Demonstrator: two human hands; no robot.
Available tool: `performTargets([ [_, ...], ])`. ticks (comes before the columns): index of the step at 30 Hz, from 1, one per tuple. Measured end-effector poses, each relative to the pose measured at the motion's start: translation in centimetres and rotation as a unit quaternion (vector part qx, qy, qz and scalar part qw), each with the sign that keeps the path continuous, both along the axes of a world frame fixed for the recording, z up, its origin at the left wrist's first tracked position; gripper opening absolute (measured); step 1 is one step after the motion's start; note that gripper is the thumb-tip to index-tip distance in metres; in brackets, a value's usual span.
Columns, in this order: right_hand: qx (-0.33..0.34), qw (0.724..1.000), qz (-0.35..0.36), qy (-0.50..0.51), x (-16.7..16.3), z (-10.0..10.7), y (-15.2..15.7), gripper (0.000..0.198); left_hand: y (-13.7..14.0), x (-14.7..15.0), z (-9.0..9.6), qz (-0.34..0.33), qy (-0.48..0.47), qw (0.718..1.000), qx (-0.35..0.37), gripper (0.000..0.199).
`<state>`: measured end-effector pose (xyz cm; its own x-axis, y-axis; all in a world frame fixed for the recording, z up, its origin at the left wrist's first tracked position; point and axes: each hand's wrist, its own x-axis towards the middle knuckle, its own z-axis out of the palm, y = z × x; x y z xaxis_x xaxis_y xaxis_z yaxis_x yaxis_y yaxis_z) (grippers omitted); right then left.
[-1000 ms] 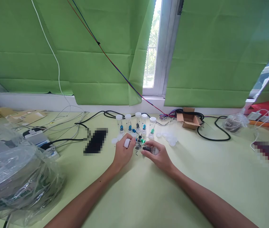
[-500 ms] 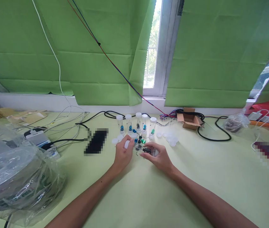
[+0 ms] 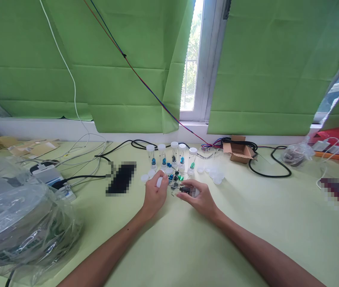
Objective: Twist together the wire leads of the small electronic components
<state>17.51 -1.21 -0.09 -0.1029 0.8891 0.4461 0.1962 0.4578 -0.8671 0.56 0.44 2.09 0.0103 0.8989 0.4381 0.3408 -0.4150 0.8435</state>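
Observation:
My left hand point(image 3: 155, 194) is closed, thumb against the fingers, around a small white piece point(image 3: 159, 182) that looks like a cap; the fingers hide most of it. In my right hand point(image 3: 200, 197), thumb and fingers pinch a small clear tube point(image 3: 185, 190) lying sideways with a black part inside it. Between the hands and just beyond them lies a cluster of small blue, black and green parts point(image 3: 176, 176). Several upright clear tubes with white lids point(image 3: 174, 152) stand behind, with blue, black or green parts in them.
Loose white caps point(image 3: 217, 176) lie right of the tubes. An open cardboard box point(image 3: 239, 151) and a black cable point(image 3: 290, 171) are farther right. A blurred dark rectangle point(image 3: 121, 178), cables, and a plastic-wrapped spool point(image 3: 22, 215) occupy the left side.

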Motion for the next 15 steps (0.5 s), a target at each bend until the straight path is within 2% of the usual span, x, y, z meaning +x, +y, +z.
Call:
performTargets([
  [15,0.000,1.000,0.001,0.002,-0.08,-0.06,-0.04,0.033,-0.09,-0.06,-0.11,0.007,0.011,1.000,-0.001,0.028],
])
